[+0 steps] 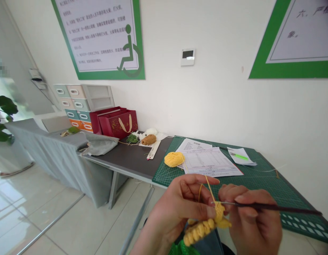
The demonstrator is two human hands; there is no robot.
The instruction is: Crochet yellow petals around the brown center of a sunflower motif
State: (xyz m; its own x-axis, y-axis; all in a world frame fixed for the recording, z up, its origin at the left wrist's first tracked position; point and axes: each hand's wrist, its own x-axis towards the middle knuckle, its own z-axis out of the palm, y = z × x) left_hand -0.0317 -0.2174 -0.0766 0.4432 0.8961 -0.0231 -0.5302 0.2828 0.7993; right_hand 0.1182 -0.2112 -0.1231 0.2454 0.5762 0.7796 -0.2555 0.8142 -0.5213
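Observation:
A small yellow crochet piece (199, 232) hangs below my left hand (186, 203), its upper edge pinched between thumb and fingers. Yellow yarn runs over the raised index finger of that hand down to the stitches. My right hand (255, 216) grips a crochet hook (281, 209) with a dark handle. The hook's thin metal tip points left and meets the yarn at the top of the piece. Behind my hands, a ball of yellow yarn (174, 159) lies on the green cutting mat (270, 180), with a strand leading from it.
Printed papers (213, 161) and a bright green pen (239, 156) lie on the mat. Leftward are brown yarn (148, 140), green yarn (132, 138), a grey pouch (100, 143), dark red gift bags (117, 124) and a drawer unit (97, 97). A white wall stands behind.

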